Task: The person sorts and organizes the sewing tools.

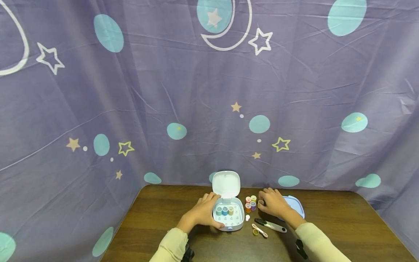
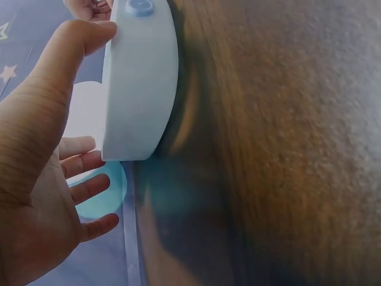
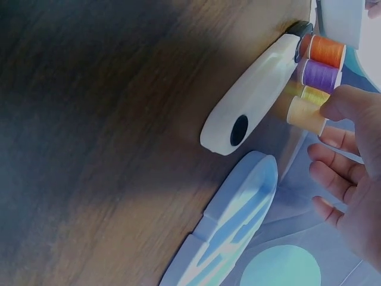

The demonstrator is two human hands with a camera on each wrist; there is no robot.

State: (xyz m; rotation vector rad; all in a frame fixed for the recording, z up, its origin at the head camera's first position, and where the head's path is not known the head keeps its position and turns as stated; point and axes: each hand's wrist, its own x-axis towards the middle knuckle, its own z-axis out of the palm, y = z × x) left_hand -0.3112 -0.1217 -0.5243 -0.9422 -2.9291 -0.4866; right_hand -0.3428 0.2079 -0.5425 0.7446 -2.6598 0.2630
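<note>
In the head view a white sewing box (image 1: 234, 226) stands with its lid (image 1: 226, 185) raised. Teal, blue (image 1: 224, 211) and beige thread spools stand in a row on its pegged tray. My left hand (image 1: 204, 211) holds the box by its left side, thumb over the front rim and fingers toward the hinge. To the right, my right hand (image 1: 274, 203) pinches a peach thread spool (image 3: 306, 114) between thumb and fingers. Beside it stand orange (image 3: 327, 51), purple (image 3: 321, 75), yellow (image 3: 314, 95) and pinkish-red (image 1: 248, 199) spools.
A white tool with a black end (image 1: 271, 225) lies in front of my right hand. Behind that forearm is a blue compartment tray (image 1: 296, 206). Small white pieces (image 1: 247, 217), a pale cord bundle (image 1: 259, 230) and a gold ring-shaped piece (image 1: 255, 231) lie near the box.
</note>
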